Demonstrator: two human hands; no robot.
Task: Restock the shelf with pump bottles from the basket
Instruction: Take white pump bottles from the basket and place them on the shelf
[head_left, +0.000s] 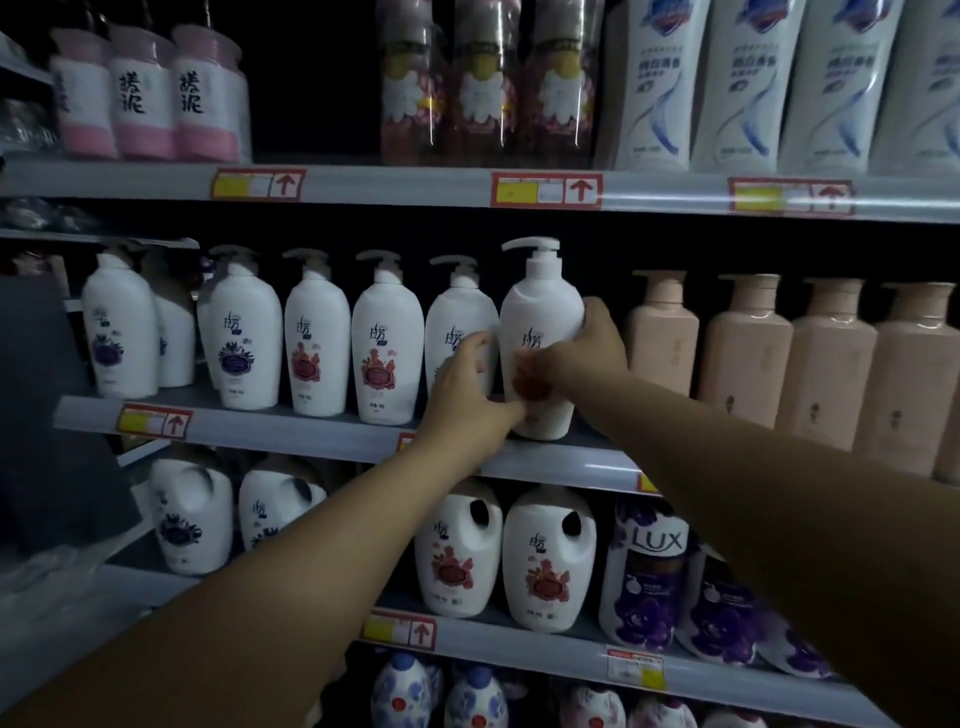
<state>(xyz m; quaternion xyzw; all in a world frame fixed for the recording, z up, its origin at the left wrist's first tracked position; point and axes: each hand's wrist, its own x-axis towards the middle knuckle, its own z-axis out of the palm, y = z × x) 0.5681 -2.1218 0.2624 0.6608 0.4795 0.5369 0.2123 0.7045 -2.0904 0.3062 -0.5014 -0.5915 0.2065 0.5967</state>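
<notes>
A white pump bottle (543, 312) with a red flower label stands at the front of the middle shelf (291, 431), at the right end of a row of like white pump bottles (317, 343). My right hand (582, 353) grips it from the right side, fingers wrapped round its body. My left hand (462, 384) reaches in from the left, fingers spread against the neighbouring white bottle (457, 322) and touching the held bottle's lower left. The basket is not in view.
Pink square bottles (743, 358) stand close to the right of the held bottle. White handled jugs (545, 561) and purple LUX bottles (644, 571) fill the shelf below. Pink, clear and white bottles line the upper shelf (415, 182).
</notes>
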